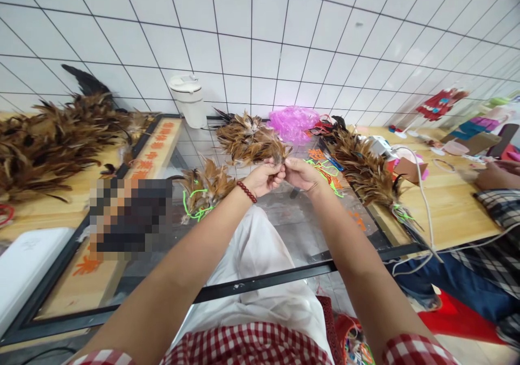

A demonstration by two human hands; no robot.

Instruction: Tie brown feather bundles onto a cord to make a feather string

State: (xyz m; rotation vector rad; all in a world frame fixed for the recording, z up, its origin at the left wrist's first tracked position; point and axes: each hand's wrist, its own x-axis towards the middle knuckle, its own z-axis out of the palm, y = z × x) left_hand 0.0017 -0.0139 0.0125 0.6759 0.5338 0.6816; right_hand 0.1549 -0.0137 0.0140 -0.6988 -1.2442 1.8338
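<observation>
1. Feather tuft [279, 152], brown, sits at the meeting fingertips above the glass tabletop [303, 229]; whether it is free of the pile behind I cannot tell.
2. Both hands are closed on it: the left hand [264, 180] with fingers curled, the right hand [301, 174] pinching from the other side. One beaded bracelet [247, 193] circles the left wrist.
3. Brown feathers lie in four groups: a wide heap [60, 143] far left, the middle pile [246, 140] just behind the hands, a smaller bunch [209, 183] with green cords beside the left forearm, and a long bundle [359, 162] on the right.
4. Behind the middle pile are one white lidded bin [190, 105] and one violet plastic bag [294, 122].
5. Loose cords [333, 183] and one blue pen [335, 163] lie near the right hand.
6. One white cable [424, 202] crosses the wooden table at right, near a co-worker's hand [498, 176].
</observation>
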